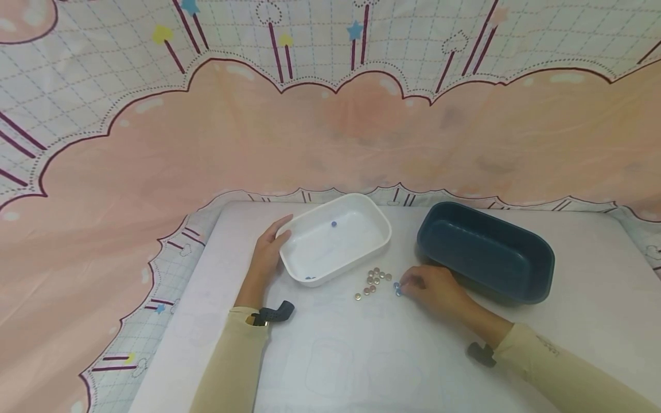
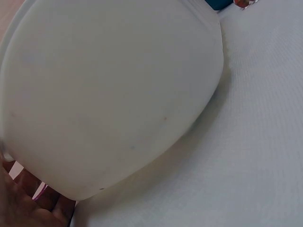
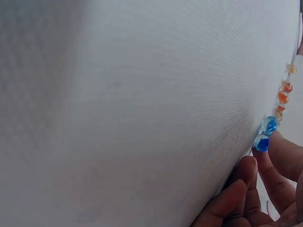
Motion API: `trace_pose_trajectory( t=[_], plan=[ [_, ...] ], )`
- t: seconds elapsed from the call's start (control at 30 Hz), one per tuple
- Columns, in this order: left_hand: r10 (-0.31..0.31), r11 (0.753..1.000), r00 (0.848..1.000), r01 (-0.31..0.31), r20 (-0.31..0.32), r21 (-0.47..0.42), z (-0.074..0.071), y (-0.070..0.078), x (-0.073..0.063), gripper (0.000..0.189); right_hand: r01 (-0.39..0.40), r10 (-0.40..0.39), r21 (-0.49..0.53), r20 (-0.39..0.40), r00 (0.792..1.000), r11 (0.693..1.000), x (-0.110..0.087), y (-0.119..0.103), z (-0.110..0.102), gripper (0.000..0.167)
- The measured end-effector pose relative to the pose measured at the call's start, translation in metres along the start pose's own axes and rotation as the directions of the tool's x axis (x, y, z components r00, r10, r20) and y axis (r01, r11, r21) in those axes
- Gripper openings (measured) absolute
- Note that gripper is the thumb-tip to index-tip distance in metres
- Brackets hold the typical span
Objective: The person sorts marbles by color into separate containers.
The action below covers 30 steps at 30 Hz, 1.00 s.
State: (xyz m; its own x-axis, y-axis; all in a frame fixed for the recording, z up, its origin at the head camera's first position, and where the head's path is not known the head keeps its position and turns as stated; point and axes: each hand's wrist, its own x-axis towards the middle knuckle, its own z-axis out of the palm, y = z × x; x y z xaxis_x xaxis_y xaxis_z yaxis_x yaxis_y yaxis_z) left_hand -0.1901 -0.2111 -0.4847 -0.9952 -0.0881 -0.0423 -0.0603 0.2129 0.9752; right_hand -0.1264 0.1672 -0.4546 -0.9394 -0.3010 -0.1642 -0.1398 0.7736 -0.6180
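A white tray (image 1: 379,221) lies on the white table with a blue marble (image 1: 334,224) inside and another by its near rim. My left hand (image 1: 283,229) holds the tray's left end, thumb along the rim. The left wrist view is filled by the tray's outer wall (image 2: 113,90), with fingers (image 2: 28,208) below it. Several amber marbles (image 1: 374,280) lie loose before the tray. My right hand (image 1: 405,287) has curled fingers pinching a blue marble (image 3: 262,143) on the table, with a second blue marble (image 3: 269,125) touching it.
A dark blue tub (image 1: 485,249) stands right of the marbles, just behind my right hand. A pink and white patterned cloth (image 1: 330,132) hangs behind and around the table. Bare table surface (image 1: 361,355) stretches toward me.
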Motion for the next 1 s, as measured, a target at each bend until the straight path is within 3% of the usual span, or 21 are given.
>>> trace_pose_trajectory(
  t=[1.0],
  plan=[
    [0.021, 1.000, 1.000, -0.021, 0.012, -0.009, -0.0002, -0.0016, 0.0004, 0.043, 0.001, -0.002, -0.018, -0.032, 0.999, 1.000, 0.0010, 0.0006, 0.0022, 0.010]
  ],
)
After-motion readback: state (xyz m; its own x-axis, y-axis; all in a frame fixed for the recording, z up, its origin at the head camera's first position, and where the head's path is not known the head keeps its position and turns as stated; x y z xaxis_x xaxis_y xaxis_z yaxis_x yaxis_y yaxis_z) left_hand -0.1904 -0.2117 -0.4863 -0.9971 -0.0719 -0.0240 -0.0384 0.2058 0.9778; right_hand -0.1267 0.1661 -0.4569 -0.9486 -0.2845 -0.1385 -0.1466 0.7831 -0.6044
